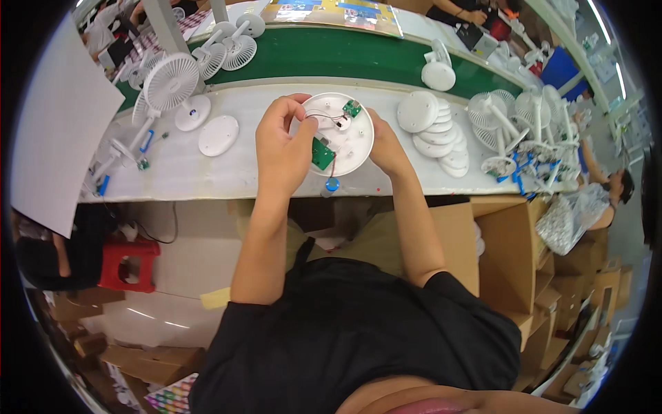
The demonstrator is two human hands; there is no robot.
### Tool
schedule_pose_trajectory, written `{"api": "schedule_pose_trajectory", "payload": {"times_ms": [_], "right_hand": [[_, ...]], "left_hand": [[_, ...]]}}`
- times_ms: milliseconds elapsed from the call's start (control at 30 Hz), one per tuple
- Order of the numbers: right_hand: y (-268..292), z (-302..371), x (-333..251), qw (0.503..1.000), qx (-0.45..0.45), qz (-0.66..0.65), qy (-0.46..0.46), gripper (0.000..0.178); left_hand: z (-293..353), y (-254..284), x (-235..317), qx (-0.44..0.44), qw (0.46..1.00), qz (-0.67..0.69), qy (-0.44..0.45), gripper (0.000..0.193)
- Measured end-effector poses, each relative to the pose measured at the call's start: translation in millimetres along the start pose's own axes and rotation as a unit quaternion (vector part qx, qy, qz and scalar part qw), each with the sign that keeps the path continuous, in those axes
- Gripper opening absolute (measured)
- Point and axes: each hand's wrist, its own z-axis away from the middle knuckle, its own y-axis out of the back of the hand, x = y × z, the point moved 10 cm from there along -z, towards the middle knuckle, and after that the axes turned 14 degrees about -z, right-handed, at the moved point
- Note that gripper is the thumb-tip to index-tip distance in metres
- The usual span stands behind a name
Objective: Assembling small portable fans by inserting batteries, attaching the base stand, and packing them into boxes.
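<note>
Above the table's near edge I hold a round white fan base (pixel 356 153), its hollow inside facing up. My left hand (pixel 283 141) is closed at its left rim, thumb over the inside near thin dark wires. My right hand (pixel 387 146) grips the right rim from behind, its fingertips hidden under the base. Inside sit a green circuit board (pixel 321 154) at the lower left and a smaller green board (pixel 352 108) at the upper right. A blue cylindrical battery (pixel 332 184) hangs on a wire past the near rim.
White round covers (pixel 418 112) are stacked to the right, and one cover (pixel 218 136) lies left. White desk fans (pixel 171 81) stand left; more fans (pixel 491 114) crowd the right. Beyond runs a green conveyor belt (pixel 331 52). Cardboard boxes (pixel 507 255) and a red stool (pixel 131 265) are below.
</note>
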Motion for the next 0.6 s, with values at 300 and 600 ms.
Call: {"api": "schedule_pose_trajectory", "payload": {"times_ms": [300,600], "right_hand": [[-89,17,-139,0.883,-0.035,0.362,0.297,0.017],[-87,1,-118,0.94,-0.021,0.317,0.126,0.013]], "left_hand": [[18,-20,-13,-0.008,0.953,0.278,0.118,0.013],[29,-14,-14,-0.04,0.97,0.236,0.046,0.018]]}}
